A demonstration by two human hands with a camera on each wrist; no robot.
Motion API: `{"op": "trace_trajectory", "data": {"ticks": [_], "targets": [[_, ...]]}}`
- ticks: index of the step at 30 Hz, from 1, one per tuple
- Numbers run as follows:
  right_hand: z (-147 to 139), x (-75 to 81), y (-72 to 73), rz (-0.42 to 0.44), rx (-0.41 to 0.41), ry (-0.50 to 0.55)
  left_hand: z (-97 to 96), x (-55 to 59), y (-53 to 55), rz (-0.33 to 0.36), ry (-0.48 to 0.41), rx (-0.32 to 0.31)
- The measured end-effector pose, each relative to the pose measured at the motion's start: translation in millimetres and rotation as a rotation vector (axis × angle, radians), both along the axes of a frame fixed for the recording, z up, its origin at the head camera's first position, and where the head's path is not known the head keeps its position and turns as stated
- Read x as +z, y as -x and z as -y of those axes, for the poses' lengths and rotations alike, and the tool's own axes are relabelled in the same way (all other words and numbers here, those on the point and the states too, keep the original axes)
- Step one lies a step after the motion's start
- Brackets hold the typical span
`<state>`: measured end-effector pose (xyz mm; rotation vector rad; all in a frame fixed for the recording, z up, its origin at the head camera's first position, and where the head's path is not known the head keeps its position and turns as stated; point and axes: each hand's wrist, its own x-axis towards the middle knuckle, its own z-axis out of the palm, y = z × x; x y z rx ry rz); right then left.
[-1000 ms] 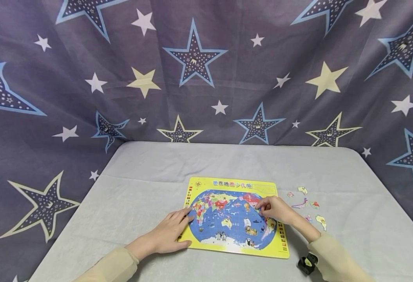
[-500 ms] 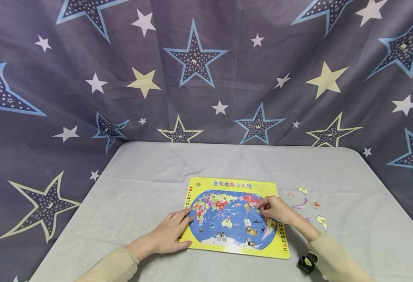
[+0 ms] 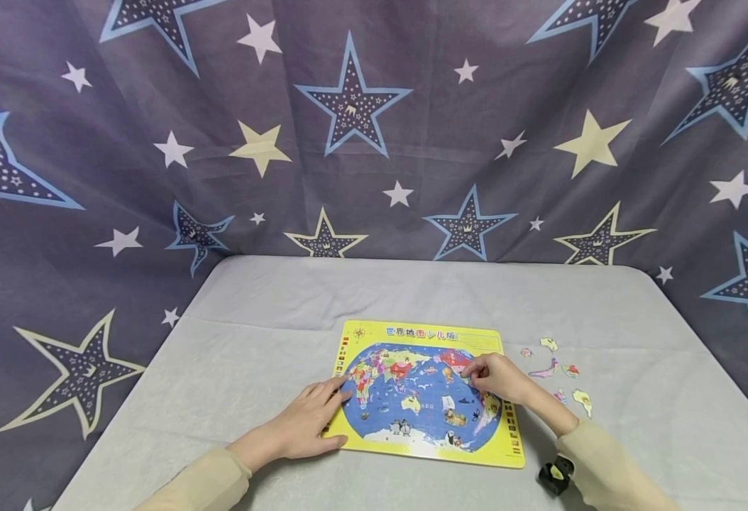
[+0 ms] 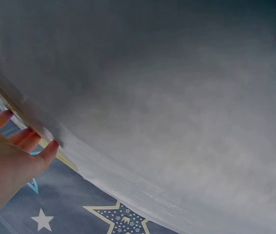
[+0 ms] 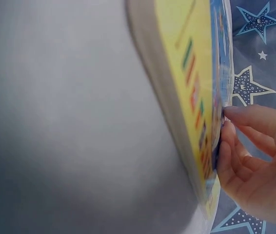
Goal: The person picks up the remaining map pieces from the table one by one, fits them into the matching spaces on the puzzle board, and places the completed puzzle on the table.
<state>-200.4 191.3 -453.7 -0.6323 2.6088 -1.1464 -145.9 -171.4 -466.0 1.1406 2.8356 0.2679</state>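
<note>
A yellow-bordered world map puzzle board (image 3: pixel 425 458) lies flat on the table, its blue oval map filled with coloured land and animal pictures. My left hand (image 3: pixel 313 422) rests along the board's left edge, fingers spread and thumb at the lower corner; the left wrist view shows the fingertips (image 4: pixel 52 146) at that edge. Over the upper right of the map, my right hand (image 3: pixel 498 377) has thumb and forefinger drawn together, pinching a small puzzle piece at the red land area; the fingers mostly hide it. In the right wrist view the right hand (image 5: pixel 260 161) has its fingertips right at the board's surface.
Several loose puzzle pieces, among them a yellow one (image 3: pixel 581 402) and a purple one (image 3: pixel 544 370), lie right of the board. A small black object (image 3: pixel 556 477) is beside the right sleeve. Behind the grey-covered table (image 3: pixel 272 298) hangs a star-patterned curtain (image 3: pixel 406 163).
</note>
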Motion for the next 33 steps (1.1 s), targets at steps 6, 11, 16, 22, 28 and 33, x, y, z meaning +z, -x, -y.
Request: {"op": "trace_trajectory", "data": {"ticks": [6, 11, 16, 22, 28, 33], "targets": [[0.5, 0.0, -0.1, 0.001, -0.002, 0.013, -0.4, 1.2, 0.5, 0.007, 0.010, 0.005], [0.7, -0.1, 0.6, -0.006, -0.003, 0.013, -0.2, 0.5, 0.6, 0.010, 0.014, 0.011], [0.7, 0.2, 1.2, -0.008, 0.001, 0.008, 0.3, -0.2, 0.4, 0.018, 0.022, 0.012], [-0.1, 1.7, -0.1, -0.001, 0.007, 0.024, 0.6, -1.2, 0.3, 0.013, 0.021, 0.010], [-2.1, 3.4, -1.1, 0.001, 0.011, 0.038, 0.2, -1.9, 0.3, 0.018, 0.024, 0.013], [-5.2, 3.5, -2.1, -0.001, 0.013, 0.043, 0.0, -2.0, 0.1, 0.021, 0.023, 0.017]]}}
